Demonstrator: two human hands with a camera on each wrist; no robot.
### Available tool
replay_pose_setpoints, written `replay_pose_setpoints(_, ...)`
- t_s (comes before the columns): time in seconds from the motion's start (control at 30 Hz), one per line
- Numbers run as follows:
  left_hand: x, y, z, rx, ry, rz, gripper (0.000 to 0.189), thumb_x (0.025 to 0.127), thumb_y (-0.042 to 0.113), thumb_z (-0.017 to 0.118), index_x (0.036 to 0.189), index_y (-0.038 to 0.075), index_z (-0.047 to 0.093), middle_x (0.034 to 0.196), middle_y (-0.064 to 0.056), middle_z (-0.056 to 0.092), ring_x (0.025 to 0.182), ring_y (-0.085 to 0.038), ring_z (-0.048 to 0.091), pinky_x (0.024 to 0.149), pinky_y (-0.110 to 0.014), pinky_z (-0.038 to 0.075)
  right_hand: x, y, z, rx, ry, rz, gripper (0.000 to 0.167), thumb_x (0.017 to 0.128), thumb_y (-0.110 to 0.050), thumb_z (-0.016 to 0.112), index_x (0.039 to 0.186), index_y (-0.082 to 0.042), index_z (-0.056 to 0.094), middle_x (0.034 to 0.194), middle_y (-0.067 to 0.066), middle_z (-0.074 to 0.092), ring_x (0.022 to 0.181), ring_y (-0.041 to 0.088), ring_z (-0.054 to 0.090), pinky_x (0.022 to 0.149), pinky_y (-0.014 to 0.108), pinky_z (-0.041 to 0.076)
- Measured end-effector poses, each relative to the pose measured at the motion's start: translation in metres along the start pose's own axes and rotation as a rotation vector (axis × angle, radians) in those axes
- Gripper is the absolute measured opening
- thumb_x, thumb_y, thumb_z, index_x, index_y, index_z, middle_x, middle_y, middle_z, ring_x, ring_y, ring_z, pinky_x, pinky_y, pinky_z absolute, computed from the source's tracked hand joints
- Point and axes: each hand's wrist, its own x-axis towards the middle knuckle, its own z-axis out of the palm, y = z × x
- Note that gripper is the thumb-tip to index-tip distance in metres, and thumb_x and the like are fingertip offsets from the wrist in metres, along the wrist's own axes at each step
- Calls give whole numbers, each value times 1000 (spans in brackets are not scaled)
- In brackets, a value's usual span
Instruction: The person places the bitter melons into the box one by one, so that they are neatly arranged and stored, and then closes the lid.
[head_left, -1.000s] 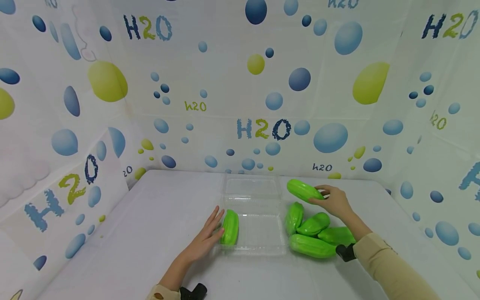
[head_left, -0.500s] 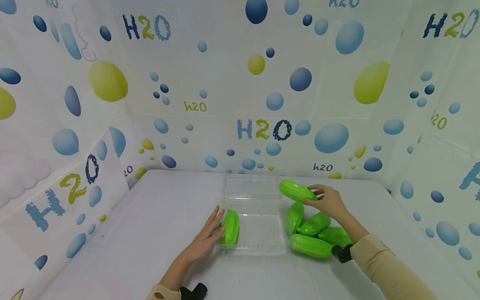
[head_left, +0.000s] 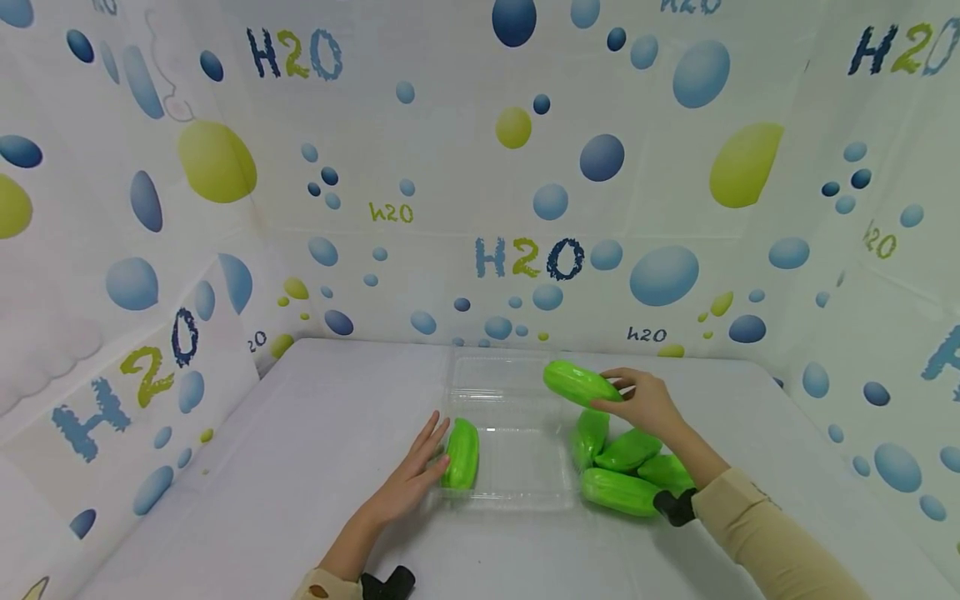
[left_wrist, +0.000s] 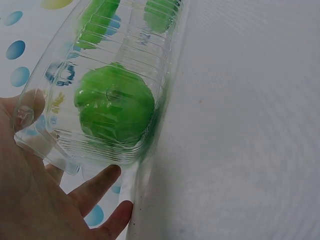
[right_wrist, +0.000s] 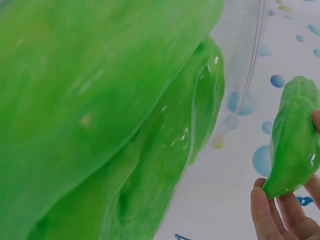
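Note:
A clear plastic clamshell box (head_left: 521,467) stands with its lid (head_left: 504,375) laid back behind it. One glossy green ribbed gourd (head_left: 462,454) lies inside along the left wall. At that side my left hand (head_left: 411,473) rests against the box, fingers stretched out; in the left wrist view the thumb shows through the clear corner. My right hand (head_left: 647,404) pinches the near end of another green gourd (head_left: 577,382) with thumb and fingertips. That gourd is raised over the right side, overlapping the lid's corner in the head view, with its free end pointing left.
Several more green gourds (head_left: 628,452) are heaped just right of the box, under the right forearm; one (head_left: 618,492) lies across the front. They fill much of the right wrist view. A patterned backdrop (head_left: 420,275) rises behind the white table (head_left: 315,433).
My right hand has moved left with its green gourd, from over the heap's far side to the lid's right corner. My left hand and the gourd in the box have stayed put.

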Motion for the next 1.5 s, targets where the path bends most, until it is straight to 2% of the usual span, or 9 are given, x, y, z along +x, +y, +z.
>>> replay_pose_setpoints(0.37, 0, -2, 1, 9, 4, 12, 55, 98, 23, 42, 146, 8, 20, 152, -13, 3, 135, -38, 16, 100, -63, 18, 2, -8, 10, 45, -17, -28, 53, 75, -34, 75, 118, -7, 60, 109, 18, 60, 91, 29, 61, 73, 39, 51)
replay_pose_setpoints(0.63, 0, -2, 0, 12, 4, 2, 55, 98, 24, 43, 146, 7, 21, 153, -12, 3, 133, -38, 21, 100, -62, 20, 0, -19, 17, 82, -35, -26, 51, 74, -31, 77, 116, -8, 61, 106, 15, 61, 87, 26, 61, 72, 36, 52)
replay_pose_setpoints(0.93, -1, 2, 0, -11, 7, 1, 54, 97, 20, 44, 146, 11, 22, 153, -12, 4, 134, -37, 20, 101, -60, 20, 2, -26, 27, 108, -55, -32, 50, 73, -31, 78, 115, -9, 62, 106, 13, 61, 86, 24, 61, 69, 33, 52)
replay_pose_setpoints(1.13, 0, 2, 1, -14, 21, -16, 54, 96, 12, 45, 145, 7, 23, 152, -14, 4, 134, -38, 17, 101, -61, 18, 2, -35, 32, 120, -69, -40, 48, 73, -28, 78, 115, -9, 63, 106, 13, 62, 86, 24, 62, 69, 34, 52)
replay_pose_setpoints(1.5, 1, -2, 0, -4, -3, -2, 56, 97, 21, 43, 146, 8, 20, 153, -12, 2, 132, -39, 23, 101, -61, 20, 7, -35, 43, 120, -75, -54, 48, 73, -27, 78, 114, -8, 63, 104, 13, 62, 81, 22, 62, 67, 32, 52)
